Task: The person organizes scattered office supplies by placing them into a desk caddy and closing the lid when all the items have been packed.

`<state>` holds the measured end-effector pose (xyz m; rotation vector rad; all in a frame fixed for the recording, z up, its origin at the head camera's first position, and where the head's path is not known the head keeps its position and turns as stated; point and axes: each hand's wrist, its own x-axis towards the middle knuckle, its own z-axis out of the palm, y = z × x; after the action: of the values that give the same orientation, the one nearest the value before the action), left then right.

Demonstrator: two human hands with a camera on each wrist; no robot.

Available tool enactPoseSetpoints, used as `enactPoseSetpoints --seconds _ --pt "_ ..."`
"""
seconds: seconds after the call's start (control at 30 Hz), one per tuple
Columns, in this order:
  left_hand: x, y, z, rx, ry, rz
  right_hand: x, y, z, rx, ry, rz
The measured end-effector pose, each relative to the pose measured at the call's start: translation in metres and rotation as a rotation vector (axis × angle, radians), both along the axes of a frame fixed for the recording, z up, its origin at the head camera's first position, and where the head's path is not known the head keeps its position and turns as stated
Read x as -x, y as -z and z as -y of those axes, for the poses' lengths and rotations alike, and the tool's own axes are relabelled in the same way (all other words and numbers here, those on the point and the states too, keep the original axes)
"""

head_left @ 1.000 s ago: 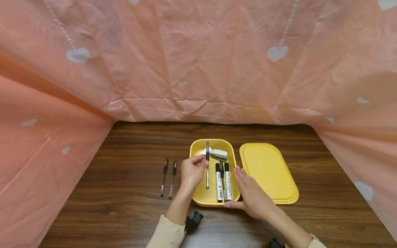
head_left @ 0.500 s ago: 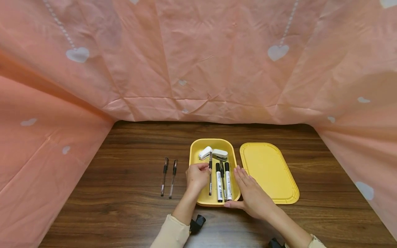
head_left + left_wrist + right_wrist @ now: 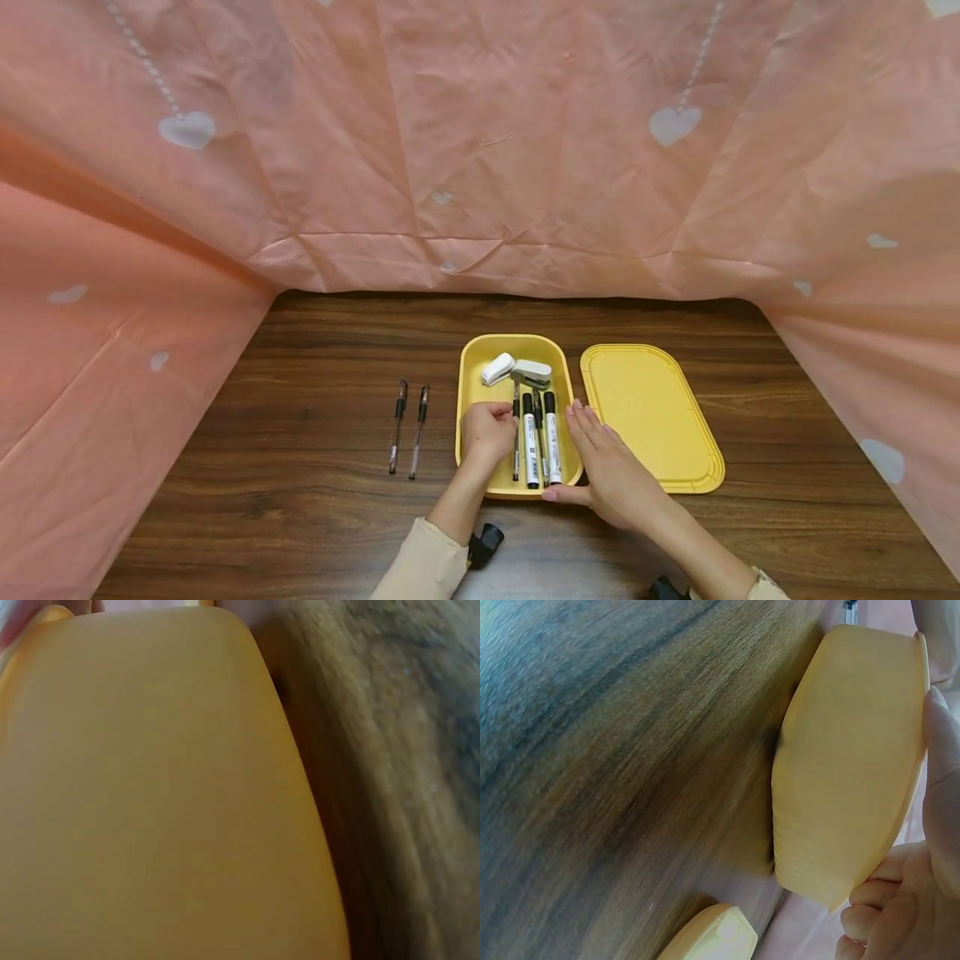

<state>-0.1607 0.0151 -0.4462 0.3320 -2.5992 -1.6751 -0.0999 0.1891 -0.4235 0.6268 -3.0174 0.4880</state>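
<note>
In the head view my left hand (image 3: 487, 431) is inside the yellow box (image 3: 472, 352), pinching a clear-barrelled gel pen (image 3: 516, 446) with a black grip. That pen lies lengthwise beside a white marker (image 3: 530, 450) with a black cap. Another gel pen (image 3: 537, 417) and a second marker (image 3: 551, 442) sit just right of it. My right hand (image 3: 618, 475) rests against the box's right side, fingers straight along the rim and thumb at the near corner. In the right wrist view its thumb (image 3: 941, 742) touches the rim. The box's outer wall (image 3: 165, 787) fills most of the left wrist view.
Two small white staplers (image 3: 497, 369) (image 3: 532, 372) lie at the far end of the box. Two more gel pens (image 3: 397, 427) (image 3: 419, 432) lie on the wooden table (image 3: 322, 500) to the left. The yellow lid (image 3: 652, 417) lies to the right. Pink cloth (image 3: 480, 167) surrounds the table.
My left hand has moved right and nearer to me, lowering the gel pen into the box beside the markers. My right hand has stayed at the box's right side.
</note>
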Motion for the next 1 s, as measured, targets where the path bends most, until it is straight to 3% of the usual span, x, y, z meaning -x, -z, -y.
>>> enactPoseSetpoints --seconds 0.4,0.63,1.0 --pt "0.0021 0.0023 -0.0052 0.104 0.056 0.060 -0.0005 -0.0024 -0.0024 -0.002 -0.004 -0.019" --pt "0.0014 0.0025 -0.0059 0.107 0.059 0.107 0.0004 -0.0010 -0.0027 -0.006 -0.002 -0.008" --pt "-0.0004 0.0019 -0.0024 0.103 0.062 0.099 0.0005 -0.0010 -0.0021 0.006 -0.008 -0.001"
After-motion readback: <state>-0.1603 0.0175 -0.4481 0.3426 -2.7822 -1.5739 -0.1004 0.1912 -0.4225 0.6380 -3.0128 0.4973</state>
